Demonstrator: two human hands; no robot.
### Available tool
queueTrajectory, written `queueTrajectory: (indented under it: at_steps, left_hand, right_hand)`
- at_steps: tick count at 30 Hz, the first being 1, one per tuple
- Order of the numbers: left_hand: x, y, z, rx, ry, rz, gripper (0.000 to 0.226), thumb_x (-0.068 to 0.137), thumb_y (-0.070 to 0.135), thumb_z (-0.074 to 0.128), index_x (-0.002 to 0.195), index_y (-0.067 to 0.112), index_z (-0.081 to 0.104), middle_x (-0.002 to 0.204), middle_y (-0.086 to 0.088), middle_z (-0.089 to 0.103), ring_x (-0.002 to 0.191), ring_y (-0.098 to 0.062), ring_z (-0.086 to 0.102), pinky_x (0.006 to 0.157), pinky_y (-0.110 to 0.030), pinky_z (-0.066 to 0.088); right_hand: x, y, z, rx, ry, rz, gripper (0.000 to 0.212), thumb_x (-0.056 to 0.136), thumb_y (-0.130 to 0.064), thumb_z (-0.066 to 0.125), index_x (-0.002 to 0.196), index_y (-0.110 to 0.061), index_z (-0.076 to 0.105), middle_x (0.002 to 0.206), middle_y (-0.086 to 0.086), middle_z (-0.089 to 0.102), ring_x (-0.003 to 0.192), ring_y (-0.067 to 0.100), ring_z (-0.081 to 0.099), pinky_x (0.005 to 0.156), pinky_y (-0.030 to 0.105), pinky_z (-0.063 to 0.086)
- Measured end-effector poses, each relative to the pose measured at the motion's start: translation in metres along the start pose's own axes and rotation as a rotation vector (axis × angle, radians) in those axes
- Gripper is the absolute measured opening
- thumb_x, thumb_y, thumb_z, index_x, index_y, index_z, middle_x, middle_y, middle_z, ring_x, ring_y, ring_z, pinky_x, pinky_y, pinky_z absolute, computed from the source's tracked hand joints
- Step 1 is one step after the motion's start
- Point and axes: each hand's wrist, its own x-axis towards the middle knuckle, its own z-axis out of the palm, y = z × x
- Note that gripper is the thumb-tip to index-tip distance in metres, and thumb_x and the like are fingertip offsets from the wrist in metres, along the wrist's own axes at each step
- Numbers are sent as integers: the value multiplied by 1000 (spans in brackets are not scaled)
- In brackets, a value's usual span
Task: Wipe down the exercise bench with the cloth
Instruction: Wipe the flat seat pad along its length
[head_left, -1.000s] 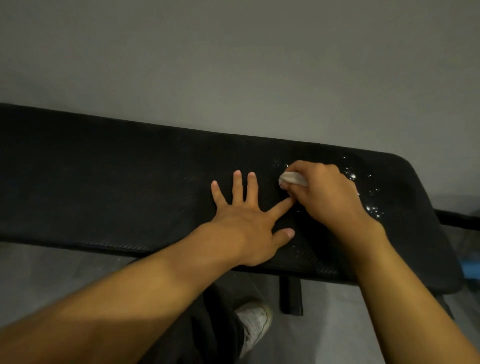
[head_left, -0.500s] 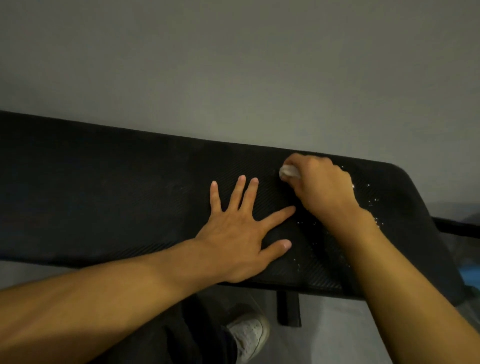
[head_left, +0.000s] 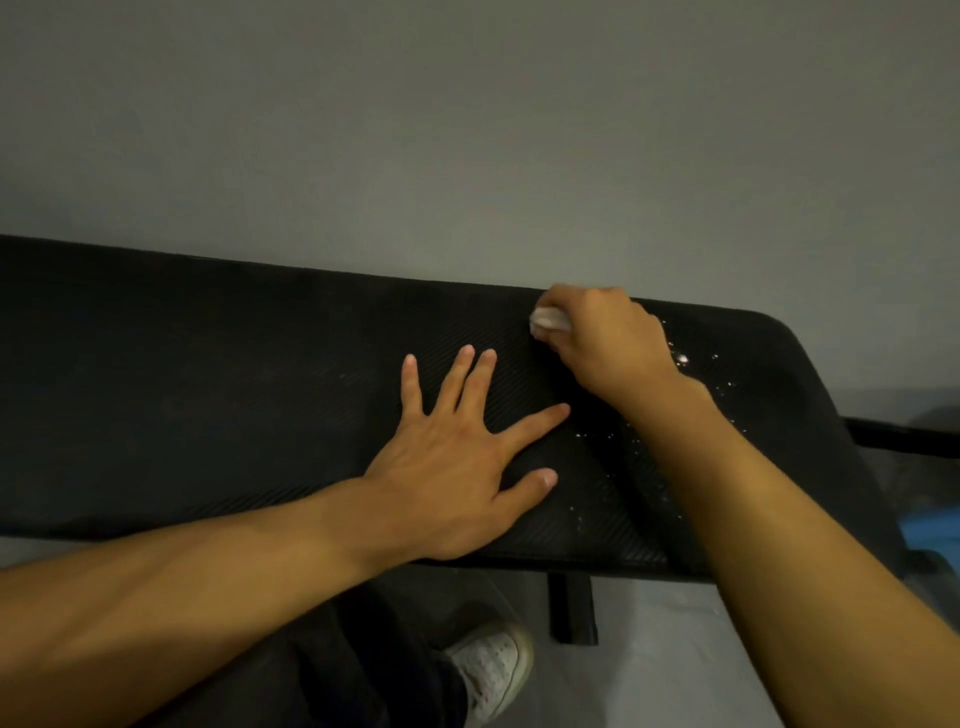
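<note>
The black padded exercise bench (head_left: 208, 395) runs across the view, its right end rounded. My right hand (head_left: 602, 343) is closed around a small bunched white cloth (head_left: 548, 318) and presses it on the pad near the bench's far edge. Only a bit of the cloth shows past my fingers. My left hand (head_left: 457, 467) lies flat on the pad just left of it, palm down, fingers spread. Small water droplets (head_left: 680, 358) glisten on the pad to the right of and below my right hand.
A grey wall rises straight behind the bench. A black bench leg (head_left: 571, 608) drops to the pale floor below the near edge. My white shoe (head_left: 491, 670) and dark trouser leg stand beside it. A black bar (head_left: 904, 436) and something blue (head_left: 930, 530) lie at the right.
My right hand has slid the cloth away from me, from mid-pad to the bench's far edge. My left hand has stayed flat in place.
</note>
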Motion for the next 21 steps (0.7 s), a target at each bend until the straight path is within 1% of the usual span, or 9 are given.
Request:
queueTrajectory:
  at_steps: [2, 5, 7, 11, 13, 15, 17, 19, 21]
  left_hand:
    - [0, -2, 0, -1, 8, 0, 61, 96, 75, 14, 149, 63, -12, 166, -19, -19, 150, -33, -29, 112, -73, -16]
    - [2, -1, 0, -2, -9, 1, 61, 96, 74, 14, 149, 62, -13, 165, -19, -21, 150, -33, -31, 111, -73, -17]
    - [2, -1, -1, -4, -15, -9, 61, 96, 74, 15, 149, 62, -13, 165, -19, -22, 149, -33, -32, 111, -73, -18]
    - [1, -1, 0, -10, -4, -8, 60, 96, 74, 15, 149, 62, -11, 165, -20, -21, 149, -33, -32, 110, -73, -19]
    - [1, -2, 0, -17, -6, -10, 60, 96, 73, 16, 149, 62, -11, 165, -21, -21, 149, -32, -32, 111, -72, -18]
    - [0, -3, 0, -20, -11, 0, 61, 96, 73, 18, 150, 60, -7, 165, -20, -22, 149, -32, -32, 111, -72, -18]
    - [1, -4, 0, -11, -18, 3, 61, 96, 73, 18, 150, 58, -4, 164, -20, -23, 149, -33, -32, 111, -73, -17]
    - [3, -4, -1, -12, -32, 7, 61, 95, 74, 18, 149, 61, -6, 164, -20, -23, 149, -34, -32, 111, -73, -18]
    - [5, -4, -2, -18, -51, 18, 62, 95, 74, 19, 149, 62, -8, 164, -20, -23, 149, -34, -31, 111, -72, -19]
  right_hand:
    - [5, -5, 6, 29, 10, -10, 24, 99, -36, 59, 120, -27, 63, 111, 6, 67, 101, 29, 65, 72, 34, 43]
    - [-14, 0, 7, 56, -64, -101, 23, 97, -40, 61, 120, -35, 63, 114, 0, 68, 104, 24, 64, 80, 40, 52]
    - [-18, 3, 5, 63, -96, -99, 23, 95, -44, 62, 117, -39, 63, 113, -2, 67, 105, 22, 63, 83, 42, 53]
    - [16, -12, 14, 19, 51, 24, 27, 98, -38, 59, 122, -27, 63, 114, 8, 67, 103, 31, 64, 73, 36, 44]
    - [15, -23, 20, 10, 93, 18, 28, 100, -35, 57, 126, -24, 61, 116, 8, 66, 103, 32, 64, 72, 37, 44]
    - [-4, -23, 21, 18, 31, -37, 28, 99, -37, 58, 126, -29, 60, 117, 4, 66, 104, 29, 64, 77, 39, 49]
    - [-31, -14, 11, 41, -71, -64, 20, 97, -41, 58, 116, -39, 61, 111, -4, 67, 101, 23, 65, 81, 42, 54]
    - [-50, 4, 0, 26, -111, -31, 14, 97, -44, 57, 110, -41, 60, 106, -7, 67, 98, 22, 65, 81, 47, 55]
    - [-55, 17, -8, 13, -75, 73, 18, 96, -45, 57, 114, -41, 59, 111, -1, 67, 102, 27, 66, 83, 53, 55]
